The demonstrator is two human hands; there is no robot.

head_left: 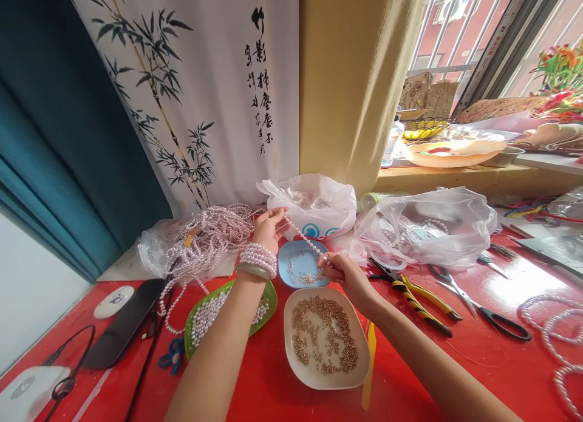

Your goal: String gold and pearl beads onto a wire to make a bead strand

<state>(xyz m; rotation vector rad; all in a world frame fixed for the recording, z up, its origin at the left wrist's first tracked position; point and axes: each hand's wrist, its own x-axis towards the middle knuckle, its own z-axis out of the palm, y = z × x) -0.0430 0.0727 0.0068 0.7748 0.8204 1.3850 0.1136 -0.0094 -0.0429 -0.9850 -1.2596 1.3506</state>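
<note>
Strand: a short string of small pale pink pearl beads [304,238] runs taut between the two hands, slanting down from the left fingers to the right fingers, above the small round blue dish [298,258].
Left hand [268,226]: raised, fingertips pressed together on the upper end of the strand; several pearl bracelets [257,257] and a pale green bangle [255,271] circle the wrist.
Right hand [346,276]: thumb and fingers pinched on the lower end of the strand, just past the blue dish's rim.
Below the fingers: the blue dish holds tiny gold findings; nearer the person, a cream square plate [326,373] carries many small gold beads.
Left of the fingers: a green leaf-shaped dish [269,300] with pearl strands, and a big heap of pearl strings [207,234] behind it.
Beyond the fingers: two crumpled clear plastic bags [314,203].
Right of the fingers: yellow-and-black-handled pliers [416,300], black-handled scissors [478,306], and finished pearl loops [551,325] at the far edge.
Surface: a glossy red table [455,373], with a black phone [122,325] and cables at its left end.
Room: a white bamboo-painted hanging [204,76], a teal curtain [54,136], a yellow wall [350,76], and a cluttered windowsill [478,173].
</note>
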